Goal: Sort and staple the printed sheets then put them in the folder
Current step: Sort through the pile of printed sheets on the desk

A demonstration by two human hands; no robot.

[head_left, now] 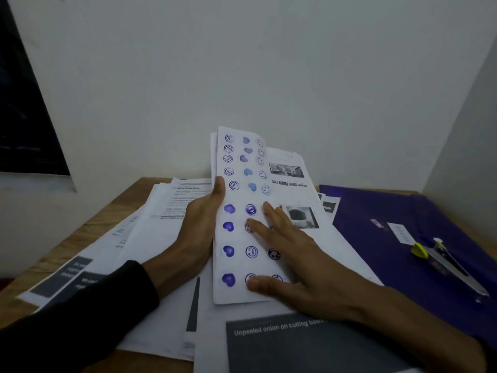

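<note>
A sheet stamped with rows of purple marks [239,184] stands tilted up over a spread of printed sheets [150,238] on the wooden desk. My left hand [201,224] grips its left edge, thumb on the front. My right hand [293,254] lies flat on the sheet's lower right part with fingers straight and spread. A purple folder [376,211] lies at the right, and a stapler [451,267] with a yellow tip rests on it. More sheets sit behind the stamped one, partly hidden.
A dark grey page reading "Unpeeled onion on cutting board" [295,343] lies at the front. Photo pages [298,189] lie behind my right hand. The desk [94,224] sits in a corner of white walls; a dark window [21,117] is at the left.
</note>
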